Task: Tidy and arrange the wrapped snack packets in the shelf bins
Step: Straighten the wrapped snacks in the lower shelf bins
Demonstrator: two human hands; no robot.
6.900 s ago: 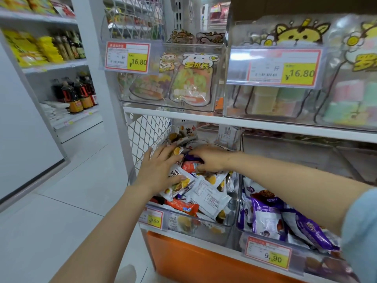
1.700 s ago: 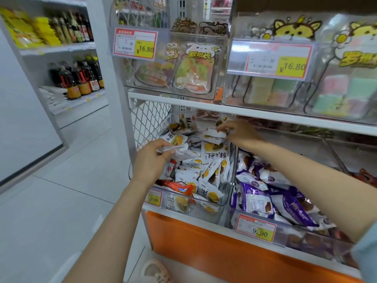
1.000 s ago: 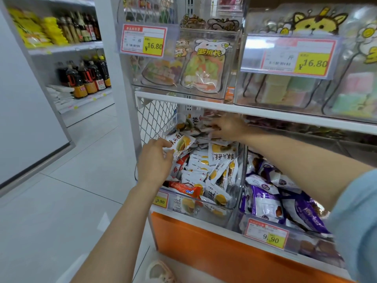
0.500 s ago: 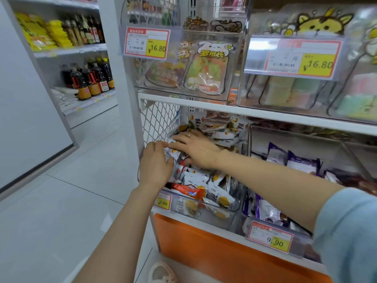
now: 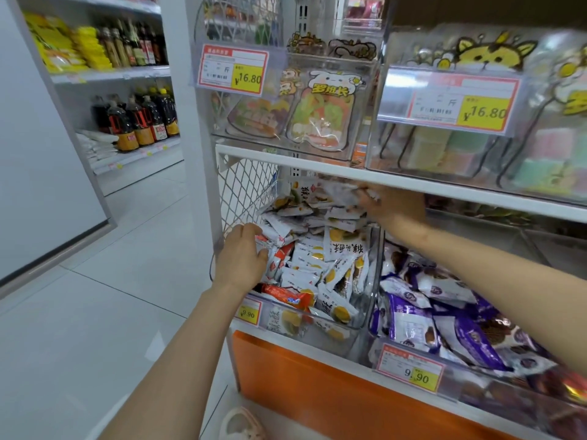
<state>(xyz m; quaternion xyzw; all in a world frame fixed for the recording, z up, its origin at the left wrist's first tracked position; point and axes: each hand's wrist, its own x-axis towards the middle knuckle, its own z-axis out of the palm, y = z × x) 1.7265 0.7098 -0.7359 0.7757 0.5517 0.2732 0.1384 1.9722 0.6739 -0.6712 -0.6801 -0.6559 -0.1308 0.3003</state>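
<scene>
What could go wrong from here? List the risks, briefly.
1. The orange packet lies by the clear bin front rim; the left hand, gripping the white packets, might nudge it out.
2. The right hand, holding a loose packet at the heaped back, could tip some into the purple packets.

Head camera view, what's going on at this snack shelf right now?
A person is tidying the white and yellow snack packets heaped in the left clear bin. Their left hand grips packets at the heap's left edge, while the right hand holds a white packet at the back, just under the shelf above. The purple packets in the neighbouring bin lie untouched.
</scene>
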